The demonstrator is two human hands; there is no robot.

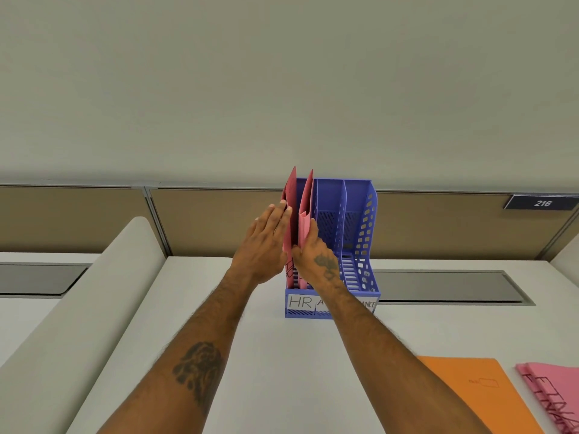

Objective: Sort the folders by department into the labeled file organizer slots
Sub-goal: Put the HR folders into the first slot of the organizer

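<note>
Flat left hand (266,245) is bracing and right hand (318,256) is gripping red folders (291,214) in the organizer (360,214); orange folder (470,396) and pink folder (553,393) are waiting.

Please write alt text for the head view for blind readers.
In the HR slot of a blue file organizer, the left hand presses the left pink folder and the right hand grips the right pink folder. An orange folder and a flat pink folder lie on the desk.

Standing at centre: one file organizer (360,233), three slots (329,214), two pink folders (291,195) inside. Lying at lower right: one orange folder (479,399), one pink pile (554,393). Reaching in: two hands, left hand (266,242) and right hand (316,255).
</note>
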